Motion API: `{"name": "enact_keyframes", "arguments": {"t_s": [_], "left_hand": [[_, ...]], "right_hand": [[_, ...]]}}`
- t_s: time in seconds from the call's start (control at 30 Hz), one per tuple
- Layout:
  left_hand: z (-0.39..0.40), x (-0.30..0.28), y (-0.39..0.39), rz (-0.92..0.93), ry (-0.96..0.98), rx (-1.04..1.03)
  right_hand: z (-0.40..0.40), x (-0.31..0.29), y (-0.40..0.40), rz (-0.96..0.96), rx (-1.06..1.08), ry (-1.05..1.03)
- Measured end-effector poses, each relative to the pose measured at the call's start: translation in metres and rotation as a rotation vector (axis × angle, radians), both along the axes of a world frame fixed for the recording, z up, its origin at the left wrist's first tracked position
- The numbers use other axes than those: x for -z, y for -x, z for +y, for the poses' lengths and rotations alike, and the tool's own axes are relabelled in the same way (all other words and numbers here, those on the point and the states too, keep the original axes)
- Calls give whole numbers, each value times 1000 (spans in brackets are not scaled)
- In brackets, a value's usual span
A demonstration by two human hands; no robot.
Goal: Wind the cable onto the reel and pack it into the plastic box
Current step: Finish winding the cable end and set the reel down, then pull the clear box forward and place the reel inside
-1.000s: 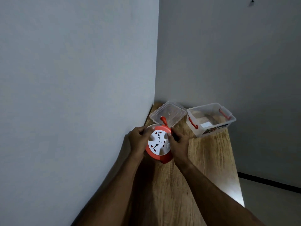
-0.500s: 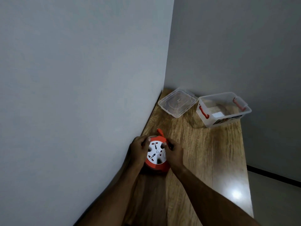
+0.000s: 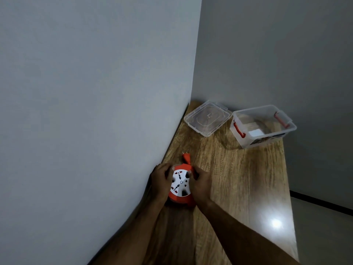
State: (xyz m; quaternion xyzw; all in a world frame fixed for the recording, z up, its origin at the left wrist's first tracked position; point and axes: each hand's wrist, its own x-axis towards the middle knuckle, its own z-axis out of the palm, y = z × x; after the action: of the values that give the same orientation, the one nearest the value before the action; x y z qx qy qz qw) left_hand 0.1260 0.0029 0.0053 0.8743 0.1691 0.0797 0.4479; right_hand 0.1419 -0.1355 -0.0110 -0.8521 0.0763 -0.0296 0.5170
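Observation:
An orange cable reel [image 3: 180, 185] with a white socket face sits on the wooden table [image 3: 238, 178], close to the left wall. My left hand [image 3: 160, 176] grips its left side and my right hand [image 3: 201, 183] grips its right side. The orange plug [image 3: 186, 156] sticks out past the reel's far edge, prongs pointing away from me. The clear plastic box [image 3: 262, 126] with red latches stands open at the far right of the table. Its clear lid [image 3: 207, 118] lies flat to the left of it, near the corner.
A grey wall runs along the table's left edge and another closes off the far end. The table's right edge drops to a floor with a dark skirting line [image 3: 321, 202]. A bright light reflection [image 3: 276, 223] shines on the wood at the near right.
The reel has come down from in front of the lid to the table near me, still held between both hands. The view has shifted, so box and lid appear farther away.

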Motion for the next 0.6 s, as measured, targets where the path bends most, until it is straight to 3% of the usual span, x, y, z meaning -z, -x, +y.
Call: {"name": "enact_keyframes", "arguments": {"t_s": [0.23, 0.37, 0.6], "left_hand": [[-2, -9, -4, -34, -42, -56], [-12, -28, -20, -79, 42, -139], [-63, -70, -81, -180, 293, -67]], "right_hand": [[-1, 3, -7, -19, 31, 94], [-12, -18, -20, -97, 65, 36], [-65, -50, -78, -192, 119, -1]]}}
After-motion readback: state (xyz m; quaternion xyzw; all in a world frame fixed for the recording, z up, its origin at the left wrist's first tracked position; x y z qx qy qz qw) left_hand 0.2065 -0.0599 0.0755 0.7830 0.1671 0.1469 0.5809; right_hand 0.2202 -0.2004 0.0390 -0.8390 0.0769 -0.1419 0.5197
